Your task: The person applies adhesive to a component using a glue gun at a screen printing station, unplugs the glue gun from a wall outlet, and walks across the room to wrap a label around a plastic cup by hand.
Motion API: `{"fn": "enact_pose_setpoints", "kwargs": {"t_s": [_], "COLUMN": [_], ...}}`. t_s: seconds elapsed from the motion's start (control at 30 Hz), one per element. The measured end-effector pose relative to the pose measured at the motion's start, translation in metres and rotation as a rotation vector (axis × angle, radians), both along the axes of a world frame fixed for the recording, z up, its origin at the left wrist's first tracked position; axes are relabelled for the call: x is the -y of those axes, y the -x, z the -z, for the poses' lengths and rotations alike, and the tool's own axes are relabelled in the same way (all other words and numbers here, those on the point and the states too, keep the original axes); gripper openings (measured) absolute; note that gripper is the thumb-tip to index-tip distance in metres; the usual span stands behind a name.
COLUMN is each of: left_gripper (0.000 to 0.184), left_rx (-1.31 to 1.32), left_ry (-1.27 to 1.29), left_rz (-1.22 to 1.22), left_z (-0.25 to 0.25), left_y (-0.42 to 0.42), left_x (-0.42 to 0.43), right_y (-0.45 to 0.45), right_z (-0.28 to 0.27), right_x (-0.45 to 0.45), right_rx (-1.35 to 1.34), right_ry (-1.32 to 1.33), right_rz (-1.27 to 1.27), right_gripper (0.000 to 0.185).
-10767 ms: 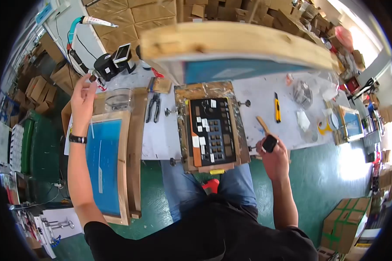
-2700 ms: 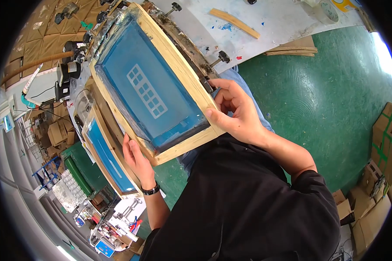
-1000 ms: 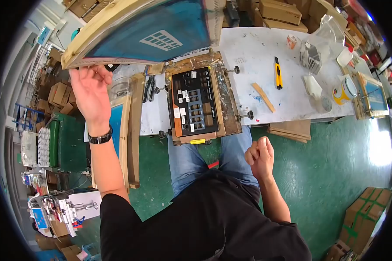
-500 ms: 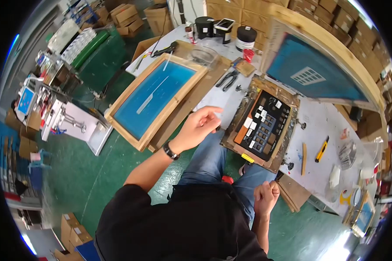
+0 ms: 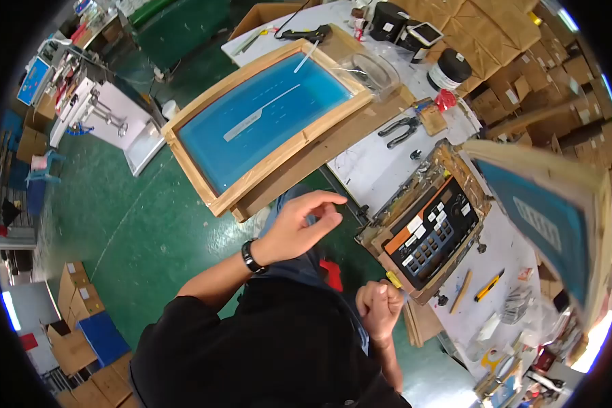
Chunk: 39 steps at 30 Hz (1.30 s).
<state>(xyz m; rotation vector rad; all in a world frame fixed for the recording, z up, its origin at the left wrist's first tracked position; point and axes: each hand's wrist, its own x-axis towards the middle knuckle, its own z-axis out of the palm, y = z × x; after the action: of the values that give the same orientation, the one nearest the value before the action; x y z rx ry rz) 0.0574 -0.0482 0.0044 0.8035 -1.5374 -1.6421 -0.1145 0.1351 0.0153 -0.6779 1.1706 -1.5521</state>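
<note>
My left hand (image 5: pixel 298 224), with a dark watch on the wrist, hovers with thumb and fingers apart and nothing between them. It is between a wood-framed blue screen (image 5: pixel 272 115) and a black panel (image 5: pixel 432 234) with white labels and rows of square cutouts. My right hand (image 5: pixel 379 309) is closed near my lap, just below the panel's holder; what it holds, if anything, is hidden. The panel lies in a worn wooden holder (image 5: pixel 381 238) with a yellow piece at its near edge. Another blue screen (image 5: pixel 537 211) stands raised and tilted beside the panel.
Pliers (image 5: pixel 400 129), black jars (image 5: pixel 450 68), a phone (image 5: pixel 425 34) and a clear plastic tray (image 5: pixel 370 73) are at the table's far part. On the right lie a wooden stick (image 5: pixel 461 291), a yellow cutter (image 5: pixel 489 285) and plastic bags. Metal equipment (image 5: pixel 102 115) stands left.
My left hand has let go of the raised screen's frame and come down toward my lap. My right hand stays closed. The view has turned, shifting the panel and raised screen to the right.
</note>
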Motion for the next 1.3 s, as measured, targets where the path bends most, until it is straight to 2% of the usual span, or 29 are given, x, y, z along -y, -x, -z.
{"fn": "enact_pose_setpoints", "kwargs": {"t_s": [0.1, 0.13, 0.23, 0.4, 0.57, 0.7, 0.83, 0.87, 0.93, 0.97, 1.03, 1.2, 1.27, 1.3], "left_gripper": [0.030, 0.030, 0.030, 0.029, 0.026, 0.028, 0.029, 0.030, 0.030, 0.030, 0.031, 0.034, 0.041, 0.043], "left_rx": [0.011, 0.018, 0.021, 0.204, 0.366, 0.409, 0.391, 0.388, 0.481, 0.536, 0.588, 0.573, 0.629, 0.633], "left_ry": [0.004, 0.006, -0.099, -0.302, -0.364, -0.494, -0.520, -0.506, -0.426, -0.371, -0.206, -0.051, 0.208, 0.466], "left_rz": [0.060, 0.069, 0.050, -0.296, -0.355, -0.371, -0.294, -0.273, -0.193, -0.125, 0.021, 0.257, 0.304, 0.230], "left_z": [-0.031, -0.043, -0.084, -0.170, -0.193, -0.181, -0.201, -0.200, -0.200, -0.201, -0.188, -0.175, -0.182, -0.189], "left_y": [0.006, 0.004, -0.029, -0.145, -0.242, -0.269, -0.265, -0.269, -0.289, -0.300, -0.316, -0.384, -0.426, -0.452], "left_x": [0.026, 0.030, 0.027, 0.063, 0.126, 0.185, 0.206, 0.221, 0.227, 0.224, 0.252, 0.365, 0.422, 0.446], "right_y": [0.000, -0.002, -0.024, -0.112, -0.183, -0.214, -0.200, -0.198, -0.191, -0.196, -0.200, -0.241, -0.271, -0.281], "right_z": [-0.038, -0.050, -0.099, -0.183, -0.205, -0.212, -0.207, -0.195, -0.171, -0.165, -0.152, -0.148, -0.131, -0.119], "right_x": [0.027, 0.042, 0.089, 0.168, 0.239, 0.292, 0.337, 0.360, 0.394, 0.404, 0.445, 0.511, 0.554, 0.566], "right_rx": [-0.081, -0.091, -0.208, 0.028, 0.211, -0.030, -0.026, -0.021, -0.217, -0.195, -0.183, -0.230, -0.157, -0.071], "right_ry": [-0.192, -0.225, -0.497, -0.734, -0.695, -0.505, -0.512, -0.492, -0.494, -0.519, -0.455, -0.391, -0.405, -0.449], "right_rz": [-0.178, -0.162, -0.333, -0.342, -0.389, -0.141, -0.146, -0.148, -0.195, -0.169, -0.060, 0.171, 0.260, 0.290], "right_gripper": [0.042, 0.042, 0.038, 0.036, 0.028, 0.023, 0.018, 0.016, 0.009, 0.009, 0.007, 0.013, 0.013, 0.014]}}
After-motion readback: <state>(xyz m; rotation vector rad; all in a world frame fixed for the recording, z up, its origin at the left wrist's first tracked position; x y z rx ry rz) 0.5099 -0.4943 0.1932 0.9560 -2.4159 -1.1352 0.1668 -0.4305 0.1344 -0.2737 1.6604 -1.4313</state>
